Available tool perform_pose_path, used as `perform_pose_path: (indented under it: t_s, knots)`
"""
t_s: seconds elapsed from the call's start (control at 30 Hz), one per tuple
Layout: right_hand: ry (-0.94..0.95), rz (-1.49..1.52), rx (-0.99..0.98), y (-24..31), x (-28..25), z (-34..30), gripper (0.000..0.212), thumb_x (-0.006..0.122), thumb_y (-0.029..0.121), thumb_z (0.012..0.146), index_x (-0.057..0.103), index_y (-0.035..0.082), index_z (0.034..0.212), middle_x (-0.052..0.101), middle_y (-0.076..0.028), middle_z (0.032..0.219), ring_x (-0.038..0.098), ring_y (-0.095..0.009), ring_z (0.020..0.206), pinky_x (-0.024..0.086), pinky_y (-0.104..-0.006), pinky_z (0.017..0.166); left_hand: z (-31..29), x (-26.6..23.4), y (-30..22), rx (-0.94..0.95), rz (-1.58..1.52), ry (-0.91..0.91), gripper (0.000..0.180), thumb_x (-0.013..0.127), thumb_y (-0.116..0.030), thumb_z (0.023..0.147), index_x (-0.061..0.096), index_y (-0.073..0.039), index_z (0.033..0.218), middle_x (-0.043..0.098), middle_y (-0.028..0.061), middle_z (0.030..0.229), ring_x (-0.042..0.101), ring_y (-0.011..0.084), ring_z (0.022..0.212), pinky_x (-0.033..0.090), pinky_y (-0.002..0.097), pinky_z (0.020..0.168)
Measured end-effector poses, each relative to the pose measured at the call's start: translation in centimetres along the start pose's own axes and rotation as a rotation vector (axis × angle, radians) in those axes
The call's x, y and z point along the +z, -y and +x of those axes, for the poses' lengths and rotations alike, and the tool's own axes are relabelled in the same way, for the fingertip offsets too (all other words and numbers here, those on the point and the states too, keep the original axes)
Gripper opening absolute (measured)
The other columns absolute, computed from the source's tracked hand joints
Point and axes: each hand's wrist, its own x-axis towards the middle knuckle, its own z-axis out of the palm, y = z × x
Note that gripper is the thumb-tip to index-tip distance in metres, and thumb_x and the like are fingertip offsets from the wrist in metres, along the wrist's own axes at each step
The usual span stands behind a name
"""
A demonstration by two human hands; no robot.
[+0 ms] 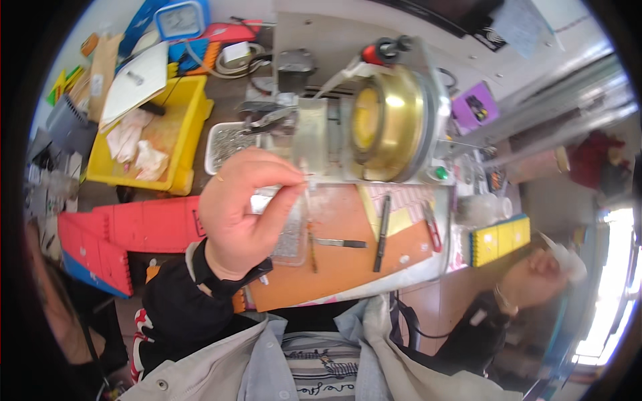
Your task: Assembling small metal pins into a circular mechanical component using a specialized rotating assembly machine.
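Over the front of the bench, my left hand (244,204) is closed in a pinch, thumb against forefinger. Something small and thin shows at its fingertips, too blurred to name. Just beyond them stands a machine with a large brass-coloured wheel (401,127). A white tray of small metal pieces (229,142) lies behind that hand, and a clear tray (289,244) is partly hidden below it. Far out to the right, away from the bench, my right hand (533,277) is closed on a thin white sheet (567,260), cloth or paper, smeared by motion.
An orange-brown board (348,281) carries a black pen (383,234), a grey-handled blade (341,243) and a red cutter (433,227). A yellow bin (180,144) holds crumpled white cloths at the left. Red panels (150,224) stand in front of it. A yellow block (501,240) sits right.
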Motion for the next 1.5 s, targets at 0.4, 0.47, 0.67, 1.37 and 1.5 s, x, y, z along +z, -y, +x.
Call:
perform_pose_path:
  t_s: [0.4, 0.47, 0.67, 1.37, 1.5]
  knots:
    - [0.334, 0.269, 0.187, -8.2, 20.8, -13.3, 0.034, 0.052, 0.031, 0.096, 0.05, 0.004, 0.116, 0.045, -0.004, 0.073, 0.041, -0.017, 0.059, 0.04, -0.0331, 0.06, 1.0, -1.3, 0.1, 0.151, 0.122, 0.179, 0.028, 0.069, 0.016, 0.075, 0.064, -0.001, 0.097, 0.067, 0.0126, 0.089, 0.065, 0.0259, 0.077, 0.052, 0.0342, 0.071]
    - [0.333, 0.238, 0.151, -8.9, 21.6, -14.1, 0.032, 0.052, 0.031, 0.096, 0.05, 0.005, 0.114, 0.045, -0.004, 0.072, 0.042, -0.018, 0.061, 0.041, -0.0357, 0.065, 1.2, -1.8, -0.2, 0.129, 0.124, 0.212, 0.03, 0.07, 0.016, 0.074, 0.064, -0.001, 0.098, 0.067, 0.0123, 0.089, 0.065, 0.0263, 0.077, 0.052, 0.0344, 0.07]
    - [0.245, 0.212, 0.023, -9.5, 22.0, -15.5, 0.028, 0.06, 0.03, 0.095, 0.048, 0.006, 0.103, 0.043, -0.002, 0.069, 0.043, -0.017, 0.066, 0.042, -0.0399, 0.079, 1.2, -2.4, -1.0, 0.061, 0.157, 0.305, 0.034, 0.073, 0.012, 0.074, 0.064, -0.005, 0.102, 0.068, 0.0107, 0.095, 0.065, 0.0259, 0.077, 0.052, 0.0354, 0.069]
    - [0.25, 0.115, 0.027, -9.1, 22.0, -15.9, 0.021, 0.052, 0.021, 0.097, 0.044, 0.002, 0.102, 0.033, 0.001, 0.066, 0.038, -0.015, 0.067, 0.037, -0.0412, 0.082, 0.8, -1.8, -1.4, 0.01, 0.201, 0.316, 0.038, 0.079, 0.008, 0.073, 0.064, -0.009, 0.103, 0.066, 0.0089, 0.102, 0.067, 0.0259, 0.08, 0.054, 0.0342, 0.067]
    - [0.266, -0.087, 0.001, -8.2, 21.5, -15.8, 0.017, 0.049, 0.018, 0.098, 0.043, 0.003, 0.1, 0.033, 0.001, 0.066, 0.038, -0.015, 0.067, 0.037, -0.0408, 0.08, 1.0, -1.8, -1.4, 0.024, 0.176, 0.314, 0.037, 0.078, 0.008, 0.074, 0.064, -0.009, 0.104, 0.066, 0.0088, 0.102, 0.067, 0.026, 0.08, 0.054, 0.0344, 0.067]
